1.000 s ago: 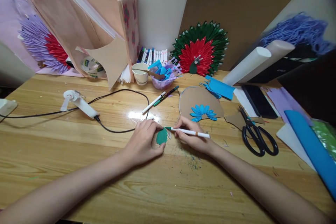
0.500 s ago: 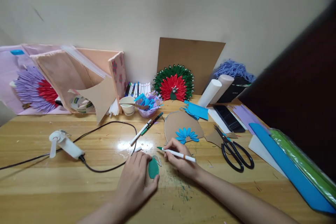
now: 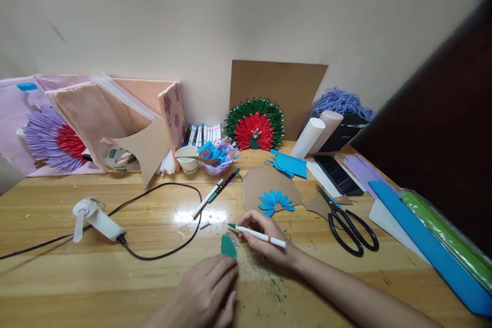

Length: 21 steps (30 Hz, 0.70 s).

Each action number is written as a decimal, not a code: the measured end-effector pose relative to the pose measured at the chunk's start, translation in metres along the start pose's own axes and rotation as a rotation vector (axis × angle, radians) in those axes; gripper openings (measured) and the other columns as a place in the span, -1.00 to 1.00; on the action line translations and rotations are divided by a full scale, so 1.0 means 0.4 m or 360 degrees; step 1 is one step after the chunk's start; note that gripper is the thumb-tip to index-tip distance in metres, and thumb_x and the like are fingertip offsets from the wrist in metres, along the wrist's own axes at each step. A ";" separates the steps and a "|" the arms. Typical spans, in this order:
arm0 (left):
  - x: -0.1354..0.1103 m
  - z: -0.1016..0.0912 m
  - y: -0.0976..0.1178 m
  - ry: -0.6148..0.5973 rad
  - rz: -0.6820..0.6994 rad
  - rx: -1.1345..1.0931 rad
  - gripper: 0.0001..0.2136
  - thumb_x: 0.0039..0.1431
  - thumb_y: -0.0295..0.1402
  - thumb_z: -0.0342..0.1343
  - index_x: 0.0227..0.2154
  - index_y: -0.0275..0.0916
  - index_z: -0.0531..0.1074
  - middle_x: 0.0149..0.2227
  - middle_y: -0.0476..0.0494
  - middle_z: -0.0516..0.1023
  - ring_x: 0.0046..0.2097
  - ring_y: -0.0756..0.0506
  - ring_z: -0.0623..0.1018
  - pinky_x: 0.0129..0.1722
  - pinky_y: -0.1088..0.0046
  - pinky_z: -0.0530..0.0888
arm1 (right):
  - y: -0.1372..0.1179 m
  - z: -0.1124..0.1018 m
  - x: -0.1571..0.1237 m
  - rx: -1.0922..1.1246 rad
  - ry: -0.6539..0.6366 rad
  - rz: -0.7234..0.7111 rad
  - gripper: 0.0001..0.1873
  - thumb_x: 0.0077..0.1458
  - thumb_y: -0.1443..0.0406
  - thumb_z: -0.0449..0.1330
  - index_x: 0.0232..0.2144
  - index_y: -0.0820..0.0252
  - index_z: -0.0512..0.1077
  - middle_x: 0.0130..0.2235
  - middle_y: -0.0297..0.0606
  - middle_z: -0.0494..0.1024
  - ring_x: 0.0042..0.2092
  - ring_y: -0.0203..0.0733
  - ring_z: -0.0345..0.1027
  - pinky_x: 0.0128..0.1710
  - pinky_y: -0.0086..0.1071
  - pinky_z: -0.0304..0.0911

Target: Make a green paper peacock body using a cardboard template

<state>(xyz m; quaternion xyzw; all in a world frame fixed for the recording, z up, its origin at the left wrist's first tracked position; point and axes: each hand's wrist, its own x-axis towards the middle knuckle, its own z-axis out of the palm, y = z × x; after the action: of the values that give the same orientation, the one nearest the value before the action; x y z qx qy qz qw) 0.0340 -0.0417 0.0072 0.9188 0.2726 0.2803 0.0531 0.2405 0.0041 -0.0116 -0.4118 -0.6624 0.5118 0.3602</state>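
Note:
A white marker with a green tip and a brown band [image 3: 262, 236] is gripped in my right hand [image 3: 265, 238], its tip pointing left above the table. My left hand [image 3: 209, 289] closes over the lower end of a small green oval cutout [image 3: 228, 247], with a pale strip curving beside it. Part of that piece is hidden under my fingers. The marker tip is apart from the green surface. A small white cap [image 3: 205, 225] lies to the left. Beyond my right hand rests a rounded cardboard piece [image 3: 265, 182] with blue paper petals [image 3: 274, 200] on it.
Black-handled scissors [image 3: 346, 223] lie on the right, near a phone [image 3: 338, 175] and blue sheets. A corded white glue gun [image 3: 100, 220] is at left. Two markers [image 3: 215, 192], a cup [image 3: 187, 160] and a bowl of paper scraps [image 3: 217, 156] stand behind. A red-and-green peacock [image 3: 254, 125] leans on cardboard.
My left hand has shifted down to the lower end of the green cutout, which has turned and shows less. The white cap is uncovered. My right hand still holds the marker, nearly unmoved.

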 end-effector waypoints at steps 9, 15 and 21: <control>-0.019 0.022 0.004 -0.0009 0.0021 0.0150 -0.77 0.12 -0.54 -0.05 -0.21 -0.47 0.44 -0.24 -0.33 0.56 -0.22 -0.15 0.55 -0.25 0.32 0.58 | 0.015 -0.001 -0.002 -0.0063 -0.0143 0.0099 -0.96 0.06 0.37 0.12 -0.36 0.19 0.35 -0.35 -0.28 0.49 -0.36 -0.26 0.35 -0.38 -0.44 0.22; -0.027 0.038 0.009 -0.0035 0.0105 0.0278 -0.78 0.15 -0.56 -0.07 -0.23 -0.50 0.45 -0.24 -0.36 0.56 -0.23 -0.14 0.55 -0.29 0.30 0.56 | 0.007 -0.001 0.000 -0.0221 -0.0107 0.0065 -0.93 0.04 0.38 0.13 -0.34 0.20 0.39 -0.33 -0.26 0.52 -0.33 -0.26 0.36 -0.35 -0.43 0.23; -0.058 0.056 0.038 -0.0128 0.0135 0.0534 -0.76 0.15 -0.53 -0.01 -0.18 -0.59 0.42 -0.11 -0.46 0.51 -0.10 -0.24 0.52 -0.13 0.25 0.49 | -0.001 -0.001 -0.004 -0.0174 -0.0137 0.0111 -0.94 0.05 0.38 0.12 -0.36 0.20 0.38 -0.36 -0.27 0.52 -0.36 -0.26 0.37 -0.39 -0.43 0.24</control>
<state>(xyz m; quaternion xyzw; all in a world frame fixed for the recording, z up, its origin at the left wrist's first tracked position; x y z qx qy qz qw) 0.0374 -0.0657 -0.0190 0.9359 0.2742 0.1961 -0.1020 0.2413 0.0027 -0.0114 -0.4313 -0.6896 0.5041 0.2904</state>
